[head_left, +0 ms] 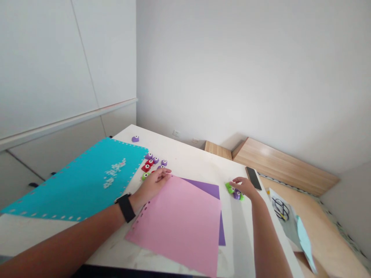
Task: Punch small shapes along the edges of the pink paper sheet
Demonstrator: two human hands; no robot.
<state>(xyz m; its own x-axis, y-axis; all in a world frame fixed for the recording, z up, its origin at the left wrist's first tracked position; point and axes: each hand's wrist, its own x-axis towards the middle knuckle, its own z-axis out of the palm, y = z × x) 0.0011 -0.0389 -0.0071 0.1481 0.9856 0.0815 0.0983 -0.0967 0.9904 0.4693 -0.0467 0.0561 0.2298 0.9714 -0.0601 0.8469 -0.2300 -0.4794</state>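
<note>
My left hand [156,180], with a dark watch on the wrist, pinches the top corner of a pink sheet of paper [185,220]. Small punched holes run along that sheet's left edge. Under it shows part of a purple sheet [222,227]. At the right, my right hand [245,186] has its fingertips closed on a green craft punch [229,188]. Beside that lies a purple craft punch [237,194], with more green next to it. Several purple, red and green craft punches, among them a red one [146,168], sit just beyond my left hand.
A blue sheet [87,185] with holes along its edges covers the table's left side, pale paper cutouts [113,173] scattered on it. One purple punch [135,138] lies near the far corner. A phone [253,178] rests at the right edge, beside a lower wooden surface [319,216].
</note>
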